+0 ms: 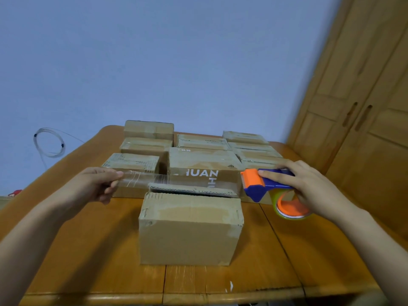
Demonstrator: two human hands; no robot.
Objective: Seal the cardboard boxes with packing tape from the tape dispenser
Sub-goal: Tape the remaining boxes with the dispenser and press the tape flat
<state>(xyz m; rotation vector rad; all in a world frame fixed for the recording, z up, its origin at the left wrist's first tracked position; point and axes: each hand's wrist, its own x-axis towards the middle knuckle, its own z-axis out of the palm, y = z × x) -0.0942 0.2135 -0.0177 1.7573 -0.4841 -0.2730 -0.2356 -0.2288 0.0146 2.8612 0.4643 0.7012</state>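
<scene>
A brown cardboard box (pixel 189 230) stands at the front middle of the wooden table (pixel 88 239), its far flap edge raised a little. A strip of clear packing tape (pixel 176 183) stretches level above the box's far edge. My left hand (pixel 97 184) pinches the tape's free end to the left of the box. My right hand (pixel 302 186) grips the blue and orange tape dispenser (pixel 260 184) to the right of the box, with the tape roll (pixel 291 208) under my palm.
Several more cardboard boxes (pixel 203 164) sit in rows behind the front one, filling the back of the table. A wooden wardrobe (pixel 364 107) stands at the right. A coil of clear cable (pixel 49 142) hangs on the blue wall at left.
</scene>
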